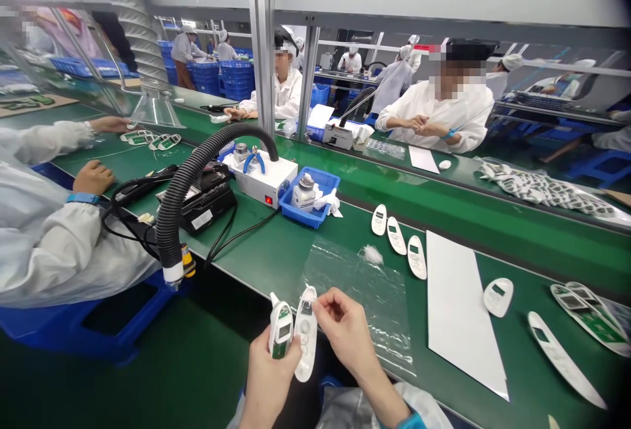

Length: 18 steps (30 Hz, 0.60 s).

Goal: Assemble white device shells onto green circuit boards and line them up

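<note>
My left hand (269,373) is closed round a white device body with a green circuit board (280,330), held upright near the table's front edge. My right hand (342,330) pinches the top of a white front cover (305,334) right beside that body; the two parts touch side by side. Just beyond the hands lies a clear plastic bag (359,284) on the green belt (345,199). Three more white covers (397,235) lie in a row past the bag.
A white sheet (458,311) lies to the right, with more covers (497,296) and boards (586,317) beyond it. A blue tray (290,209), white box (263,179) and black hose (182,186) stand at left. A co-worker's sleeve (49,245) is left; other people sit across.
</note>
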Each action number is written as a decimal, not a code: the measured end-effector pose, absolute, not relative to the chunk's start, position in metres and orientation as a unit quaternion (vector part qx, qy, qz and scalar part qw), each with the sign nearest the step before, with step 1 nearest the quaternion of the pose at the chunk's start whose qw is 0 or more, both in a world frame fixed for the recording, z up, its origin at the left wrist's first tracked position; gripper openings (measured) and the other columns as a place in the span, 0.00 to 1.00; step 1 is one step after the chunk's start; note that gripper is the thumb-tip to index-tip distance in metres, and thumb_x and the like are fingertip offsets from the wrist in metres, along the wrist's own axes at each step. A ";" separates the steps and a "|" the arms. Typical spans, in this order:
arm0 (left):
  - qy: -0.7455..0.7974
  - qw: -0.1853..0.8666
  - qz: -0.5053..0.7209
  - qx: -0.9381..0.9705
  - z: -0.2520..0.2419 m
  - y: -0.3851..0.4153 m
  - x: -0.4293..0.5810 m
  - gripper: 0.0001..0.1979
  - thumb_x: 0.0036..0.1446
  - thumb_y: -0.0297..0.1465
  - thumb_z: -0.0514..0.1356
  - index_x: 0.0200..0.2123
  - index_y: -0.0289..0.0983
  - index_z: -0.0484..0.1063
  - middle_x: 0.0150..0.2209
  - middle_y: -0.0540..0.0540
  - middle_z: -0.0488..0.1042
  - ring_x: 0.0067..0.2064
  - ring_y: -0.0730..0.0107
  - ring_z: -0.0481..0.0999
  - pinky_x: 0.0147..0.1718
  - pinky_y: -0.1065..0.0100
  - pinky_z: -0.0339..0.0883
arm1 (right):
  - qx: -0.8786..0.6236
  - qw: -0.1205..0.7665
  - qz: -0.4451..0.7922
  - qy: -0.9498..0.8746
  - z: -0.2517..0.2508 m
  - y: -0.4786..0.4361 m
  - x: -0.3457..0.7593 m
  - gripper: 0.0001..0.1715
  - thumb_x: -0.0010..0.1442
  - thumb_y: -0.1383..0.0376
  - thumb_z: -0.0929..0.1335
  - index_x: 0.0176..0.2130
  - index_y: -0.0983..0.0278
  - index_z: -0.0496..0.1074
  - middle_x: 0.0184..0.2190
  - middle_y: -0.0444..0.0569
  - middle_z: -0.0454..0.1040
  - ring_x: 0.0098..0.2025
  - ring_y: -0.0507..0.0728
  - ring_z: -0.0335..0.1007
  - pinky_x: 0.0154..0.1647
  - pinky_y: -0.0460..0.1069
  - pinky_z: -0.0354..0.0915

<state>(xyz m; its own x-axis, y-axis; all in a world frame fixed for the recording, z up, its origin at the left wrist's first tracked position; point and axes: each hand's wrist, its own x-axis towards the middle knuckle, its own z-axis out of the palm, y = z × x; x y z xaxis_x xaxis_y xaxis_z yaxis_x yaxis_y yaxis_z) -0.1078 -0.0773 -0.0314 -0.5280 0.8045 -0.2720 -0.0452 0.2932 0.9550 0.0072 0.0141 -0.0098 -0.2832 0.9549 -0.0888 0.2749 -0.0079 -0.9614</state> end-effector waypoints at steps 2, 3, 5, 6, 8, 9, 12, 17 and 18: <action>0.697 0.403 0.530 0.266 -0.032 -0.077 -0.108 0.11 0.46 0.38 0.63 0.23 0.35 0.70 0.20 0.51 0.66 0.24 0.70 0.62 0.24 0.71 0.58 | -0.493 0.336 0.509 -0.621 -0.011 0.014 0.007 0.13 0.52 0.59 0.70 0.23 0.62 0.67 0.18 0.41 0.63 0.21 0.51 0.55 0.22 0.46 0.53; 0.696 0.407 0.530 0.262 -0.031 -0.076 -0.109 0.11 0.45 0.38 0.63 0.23 0.35 0.70 0.20 0.51 0.66 0.24 0.71 0.61 0.23 0.71 0.58 | -0.488 0.338 0.512 -0.621 -0.012 0.013 0.008 0.13 0.53 0.58 0.70 0.23 0.62 0.67 0.18 0.41 0.64 0.21 0.51 0.56 0.23 0.46 0.54; 0.695 0.413 0.531 0.254 -0.027 -0.076 -0.108 0.12 0.45 0.38 0.64 0.22 0.35 0.69 0.20 0.51 0.65 0.23 0.71 0.60 0.23 0.71 0.57 | -0.476 0.342 0.523 -0.619 -0.015 0.012 0.009 0.13 0.55 0.58 0.69 0.25 0.62 0.67 0.20 0.42 0.64 0.22 0.51 0.57 0.23 0.46 0.54; 0.694 0.413 0.533 0.252 -0.024 -0.076 -0.108 0.12 0.45 0.38 0.64 0.22 0.35 0.69 0.19 0.51 0.65 0.23 0.72 0.59 0.23 0.71 0.57 | -0.472 0.344 0.528 -0.617 -0.016 0.011 0.009 0.13 0.56 0.58 0.69 0.26 0.62 0.66 0.21 0.42 0.64 0.23 0.51 0.57 0.24 0.46 0.55; 0.692 0.411 0.539 0.247 -0.017 -0.077 -0.106 0.12 0.45 0.38 0.63 0.22 0.35 0.69 0.19 0.52 0.65 0.23 0.72 0.59 0.23 0.71 0.56 | -0.464 0.348 0.537 -0.613 -0.018 0.008 0.010 0.13 0.57 0.58 0.69 0.27 0.61 0.64 0.23 0.41 0.63 0.24 0.51 0.57 0.24 0.46 0.55; 0.692 0.407 0.544 0.245 -0.014 -0.077 -0.105 0.12 0.45 0.38 0.63 0.22 0.35 0.69 0.20 0.51 0.65 0.23 0.72 0.59 0.23 0.71 0.56 | -0.460 0.348 0.541 -0.612 -0.019 0.007 0.010 0.13 0.57 0.59 0.69 0.28 0.61 0.63 0.24 0.41 0.63 0.24 0.51 0.57 0.25 0.46 0.55; 0.689 0.398 0.549 0.257 -0.008 -0.080 -0.104 0.12 0.46 0.38 0.62 0.21 0.35 0.69 0.20 0.51 0.66 0.24 0.71 0.60 0.23 0.71 0.56 | -0.449 0.340 0.554 -0.613 -0.020 0.004 0.009 0.13 0.56 0.62 0.69 0.29 0.60 0.59 0.24 0.39 0.61 0.25 0.51 0.57 0.25 0.45 0.56; 0.695 0.384 0.541 0.277 -0.016 -0.087 -0.113 0.12 0.48 0.38 0.62 0.22 0.35 0.69 0.21 0.50 0.67 0.26 0.69 0.63 0.24 0.71 0.57 | -0.444 0.352 0.559 -0.605 -0.018 -0.005 -0.003 0.14 0.55 0.63 0.70 0.31 0.60 0.58 0.24 0.37 0.61 0.24 0.49 0.57 0.25 0.44 0.56; 0.696 0.385 0.543 0.270 -0.019 -0.089 -0.116 0.12 0.48 0.38 0.63 0.23 0.35 0.70 0.21 0.50 0.67 0.26 0.69 0.64 0.24 0.71 0.58 | -0.439 0.360 0.579 -0.585 -0.018 -0.009 -0.008 0.14 0.55 0.63 0.71 0.32 0.60 0.60 0.25 0.38 0.62 0.24 0.49 0.59 0.26 0.44 0.58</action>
<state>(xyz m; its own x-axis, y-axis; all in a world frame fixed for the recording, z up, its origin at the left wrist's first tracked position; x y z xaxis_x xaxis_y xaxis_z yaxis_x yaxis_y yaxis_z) -0.1159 -0.0892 -0.0188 -0.5573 0.7940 -0.2428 -0.0425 0.2647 0.9634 -0.0079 -0.0095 -0.0179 -0.3549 0.9307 -0.0884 0.0969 -0.0574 -0.9936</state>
